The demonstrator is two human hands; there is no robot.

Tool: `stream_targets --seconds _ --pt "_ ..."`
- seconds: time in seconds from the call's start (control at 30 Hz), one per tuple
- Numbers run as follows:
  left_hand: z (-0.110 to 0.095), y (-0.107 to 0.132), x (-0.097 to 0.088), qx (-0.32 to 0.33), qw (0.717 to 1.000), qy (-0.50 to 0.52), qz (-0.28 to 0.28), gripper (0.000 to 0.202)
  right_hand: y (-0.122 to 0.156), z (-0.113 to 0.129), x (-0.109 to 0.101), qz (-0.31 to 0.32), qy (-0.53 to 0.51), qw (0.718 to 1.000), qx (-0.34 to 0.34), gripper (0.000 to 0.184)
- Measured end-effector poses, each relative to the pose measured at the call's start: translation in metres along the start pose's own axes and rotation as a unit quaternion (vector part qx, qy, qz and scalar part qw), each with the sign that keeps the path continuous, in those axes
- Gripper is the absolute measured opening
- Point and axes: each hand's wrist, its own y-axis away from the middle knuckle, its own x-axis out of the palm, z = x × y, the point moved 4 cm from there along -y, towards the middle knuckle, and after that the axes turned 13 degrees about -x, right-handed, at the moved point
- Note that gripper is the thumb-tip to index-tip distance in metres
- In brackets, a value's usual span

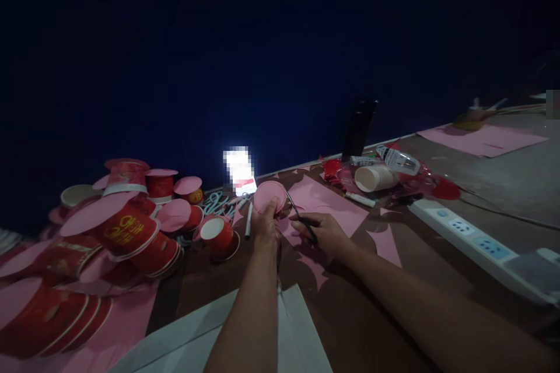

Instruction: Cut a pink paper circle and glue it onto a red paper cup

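Note:
My left hand (266, 222) grips a round pink paper disc (268, 194), its thumb lying across the disc's face. Scissors (297, 210) with dark handles are in my right hand (321, 233), fingers wrapped round the handles and blades pointing up and left to the disc's right edge. Behind and under that hand lies a larger pink paper sheet (329, 201). A curved pink offcut (314, 271) rests on the brown table below my right hand. Left of my left hand are a white marker (249, 221) and a red paper cup (221, 242) with a white inside.
Red cups with pink discs (126, 227) crowd the left side. A lit phone (240, 172) stands at the back beside a pale cable (217, 203). At right lie stacked paper cups (376, 178) in plastic wrap, a white power strip (468, 239) and pink paper (481, 139).

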Motion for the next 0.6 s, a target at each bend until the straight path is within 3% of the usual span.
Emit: stream_targets --seconds 0.27,0.47,0.6 --pt "-0.002 0.005 0.003 0.034 0.999 -0.028 0.008 0.061 -0.001 -0.002 -0.002 -0.003 -0.02 1.0 -0.003 0.049" --pt "0.004 0.002 0.002 0.047 0.996 -0.055 0.048 0.048 -0.005 -0.006 -0.005 0.0 -0.034 0.999 -0.008 0.048" --pt "0.004 0.001 0.0 0.048 0.996 -0.07 0.02 0.045 -0.008 -0.013 -0.007 -0.001 -0.035 0.999 -0.013 0.05"
